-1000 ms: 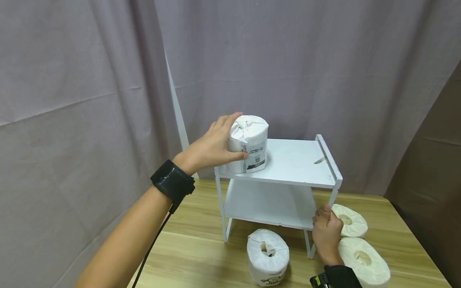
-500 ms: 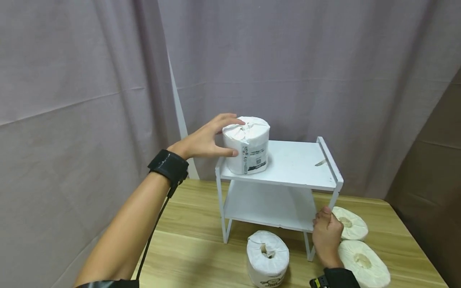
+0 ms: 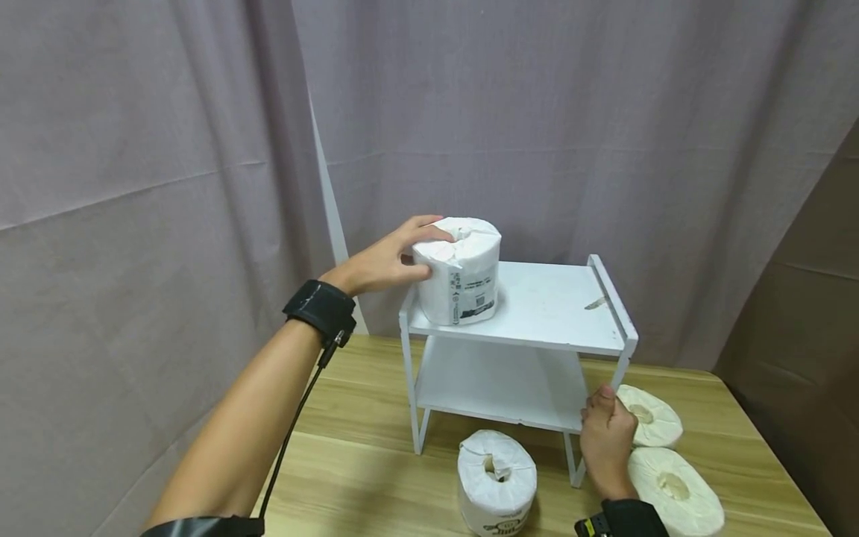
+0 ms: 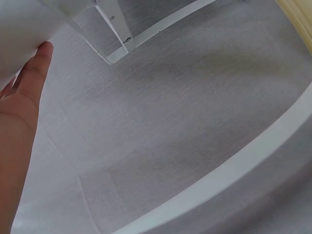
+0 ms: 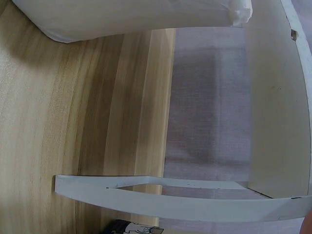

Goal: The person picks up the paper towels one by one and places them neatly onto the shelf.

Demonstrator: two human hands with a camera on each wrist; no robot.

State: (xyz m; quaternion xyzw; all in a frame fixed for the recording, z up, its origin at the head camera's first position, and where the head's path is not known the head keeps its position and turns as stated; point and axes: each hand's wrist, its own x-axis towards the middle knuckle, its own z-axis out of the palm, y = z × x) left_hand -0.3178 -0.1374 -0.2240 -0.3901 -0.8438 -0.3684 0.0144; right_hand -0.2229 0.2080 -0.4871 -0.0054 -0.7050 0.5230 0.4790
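A white two-tier shelf rack (image 3: 543, 298) stands on the wooden table. On its top board, at the left end, a wrapped toilet roll (image 3: 473, 287) stands upright. My left hand (image 3: 396, 257) touches that roll, fingers on its top edge and thumb against its side; in the left wrist view the hand (image 4: 24, 102) shows at the left edge. My right hand (image 3: 609, 440) grips the rack's front right leg, with only a bit of finger showing in the right wrist view. Another wrapped toilet roll (image 3: 496, 477) stands on the table before the rack.
Two cream-wrapped toilet rolls (image 3: 674, 488) lie right of the rack, beside my right hand. The rack's lower board (image 3: 503, 380) is visible beneath the top one. Grey curtains (image 3: 570, 134) hang behind and at the left. A cable (image 3: 295, 425) runs from my left wristband.
My left hand has loosened round the toilet roll and drawn back a little to the left, its thumb leaving the label. The roll stays on the board. My right hand keeps its grip.
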